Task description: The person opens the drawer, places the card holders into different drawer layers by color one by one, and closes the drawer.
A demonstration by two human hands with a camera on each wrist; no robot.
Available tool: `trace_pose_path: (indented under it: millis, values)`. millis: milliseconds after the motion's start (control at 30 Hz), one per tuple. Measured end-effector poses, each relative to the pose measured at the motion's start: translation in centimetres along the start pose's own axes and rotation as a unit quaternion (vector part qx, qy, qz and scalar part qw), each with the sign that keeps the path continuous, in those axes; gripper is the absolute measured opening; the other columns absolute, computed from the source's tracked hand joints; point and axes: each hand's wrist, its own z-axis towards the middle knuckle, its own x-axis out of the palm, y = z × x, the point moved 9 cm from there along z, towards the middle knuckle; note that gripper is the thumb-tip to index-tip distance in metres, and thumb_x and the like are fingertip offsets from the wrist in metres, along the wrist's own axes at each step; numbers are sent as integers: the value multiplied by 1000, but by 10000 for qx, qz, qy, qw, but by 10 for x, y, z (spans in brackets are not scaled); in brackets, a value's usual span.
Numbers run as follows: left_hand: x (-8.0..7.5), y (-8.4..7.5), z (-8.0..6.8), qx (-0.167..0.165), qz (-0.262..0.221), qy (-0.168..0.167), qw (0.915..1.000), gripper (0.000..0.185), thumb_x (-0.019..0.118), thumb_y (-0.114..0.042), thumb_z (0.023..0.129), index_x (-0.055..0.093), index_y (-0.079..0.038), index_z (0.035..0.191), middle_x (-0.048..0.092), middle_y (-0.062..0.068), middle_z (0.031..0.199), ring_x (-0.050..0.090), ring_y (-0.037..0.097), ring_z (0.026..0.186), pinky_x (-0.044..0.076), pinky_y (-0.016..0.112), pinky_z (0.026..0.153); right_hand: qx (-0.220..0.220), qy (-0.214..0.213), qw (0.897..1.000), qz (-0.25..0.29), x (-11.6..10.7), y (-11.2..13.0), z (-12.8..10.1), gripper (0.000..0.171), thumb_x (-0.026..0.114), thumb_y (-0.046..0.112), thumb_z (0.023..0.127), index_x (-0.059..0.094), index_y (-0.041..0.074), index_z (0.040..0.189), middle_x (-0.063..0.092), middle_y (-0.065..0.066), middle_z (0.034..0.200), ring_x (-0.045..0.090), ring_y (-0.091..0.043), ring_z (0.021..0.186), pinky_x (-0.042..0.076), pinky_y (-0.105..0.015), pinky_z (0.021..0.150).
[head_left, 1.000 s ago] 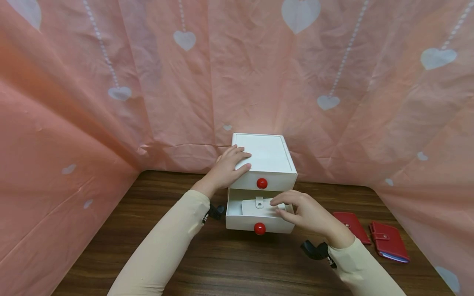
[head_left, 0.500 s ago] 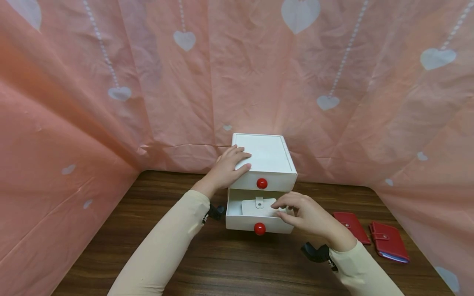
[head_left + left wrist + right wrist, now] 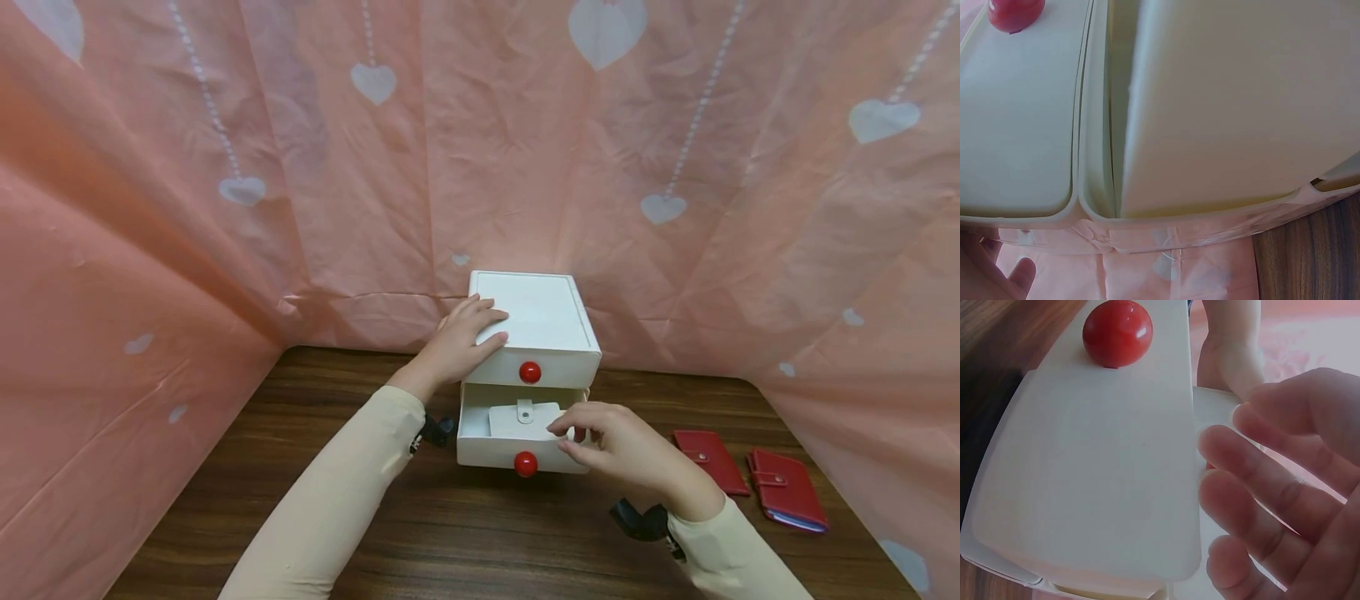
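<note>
A small white two-drawer box (image 3: 536, 308) stands toward the back of the table. Its lower drawer (image 3: 487, 451) is pulled out, while the upper one is closed. Inside the lower drawer lies a white snap-strap card holder or wallet (image 3: 506, 422). My left hand (image 3: 456, 343) rests on the box's left top edge, fingers spread over the lid. My right hand (image 3: 622, 443) hovers by the lower drawer's right front corner. Its fingers are loosely bent, and nothing shows between them in the right wrist view (image 3: 1291, 481). It hides that corner in the head view.
Two red snap-strap wallets, a left one (image 3: 714, 463) and a right one (image 3: 787, 490), lie on the wooden table (image 3: 480, 542) at the right. Red knobs (image 3: 526, 464) stick out from the drawer fronts. A pink heart-print curtain (image 3: 510, 167) hangs behind and at both sides.
My right hand has drawn back slightly toward me, and more of the lower drawer's right side shows. The left hand, the box and the white wallet stay where they were.
</note>
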Motion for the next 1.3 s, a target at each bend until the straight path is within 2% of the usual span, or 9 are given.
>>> trace_pose_path:
  millis: [367,600,833,1067,1300]
  values:
    - [1,0,0,22,5,9,10000,48,48,-45,104,54,-19,144,36,6,159,15,25,152,18,58,118,166,67,9998,17,3,4,-6,17,75,18,91,74,23,107,65,16,93,57,-7,77,50,-23,62]
    - [2,0,0,37,-26,3,10000,48,48,-45,104,54,-19,144,36,7,158,15,25,152,18,58,118,199,222,9992,279,10,10,-10,16,73,15,93,73,20,109,65,15,92,56,-4,78,52,-25,61]
    - [1,0,0,72,-35,-23,10000,49,48,-46,104,54,-19,144,36,7,159,14,24,152,18,58,118,186,247,9992,271,16,12,-13,15,72,18,94,74,20,109,65,17,91,56,-1,77,52,-25,63]
    - [1,0,0,54,-62,-18,10000,48,48,-45,104,53,-20,145,35,6,159,14,24,152,17,57,118,99,253,9995,147,22,13,-13,16,72,17,94,75,18,109,69,14,96,60,1,79,54,-25,68]
    - [1,1,0,67,-95,-10,9999,49,48,-45,104,53,-19,145,35,7,159,14,25,152,16,57,118,151,256,9994,148,31,15,-12,20,72,13,93,75,15,112,72,7,98,63,1,80,58,-30,72]
